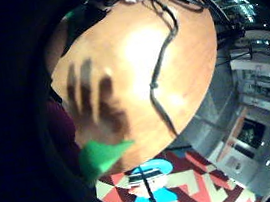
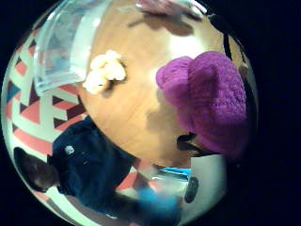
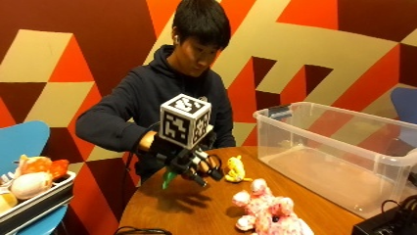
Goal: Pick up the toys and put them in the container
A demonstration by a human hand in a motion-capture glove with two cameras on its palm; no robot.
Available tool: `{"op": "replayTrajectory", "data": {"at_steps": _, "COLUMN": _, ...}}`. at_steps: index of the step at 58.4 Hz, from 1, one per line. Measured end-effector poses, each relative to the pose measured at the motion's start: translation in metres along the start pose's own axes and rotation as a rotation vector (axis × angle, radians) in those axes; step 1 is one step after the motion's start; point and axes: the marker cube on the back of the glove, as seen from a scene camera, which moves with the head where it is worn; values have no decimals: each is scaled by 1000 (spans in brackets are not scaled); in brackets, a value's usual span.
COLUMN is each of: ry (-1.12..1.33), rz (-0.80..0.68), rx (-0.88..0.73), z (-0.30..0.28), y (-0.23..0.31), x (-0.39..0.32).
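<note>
Outside view: grip (image 3: 186, 164) mostly hides purple toy (image 2: 211, 99).

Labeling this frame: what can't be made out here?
- Gloved right hand: outside view, marker cube and rig hide its fingers.
- Held toy: outside view shows only a green tip; a purple knitted toy fills the thumb-side view.
- Pink plush: cut by bottom edge.

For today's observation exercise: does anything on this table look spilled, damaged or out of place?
Nothing looks spilled or damaged. The yellow toy and pink plush toy lie on the table, outside the clear container, simply not yet collected. The gloved right hand holds something with a green part above the table.
</note>
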Motion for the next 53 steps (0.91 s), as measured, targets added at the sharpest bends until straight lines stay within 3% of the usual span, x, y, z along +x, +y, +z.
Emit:
{"op": "replayTrajectory", "data": {"at_steps": 22, "ry": -149, "rz": -207, "rx": 394, "z": -141, "y": 14, "x": -111}}
{"op": "replayTrajectory", "data": {"at_steps": 42, "ry": -368, "rz": -253, "rx": 618, "z": -179, "y": -67, "x": -194}}
{"op": "replayTrajectory", "data": {"at_steps": 46, "ry": -437, "rz": -282, "rx": 617, "z": -173, "y": -87, "x": -215}}
{"op": "replayTrajectory", "data": {"at_steps": 53, "ry": -529, "rz": -315, "rx": 480, "z": -150, "y": -118, "x": -255}}
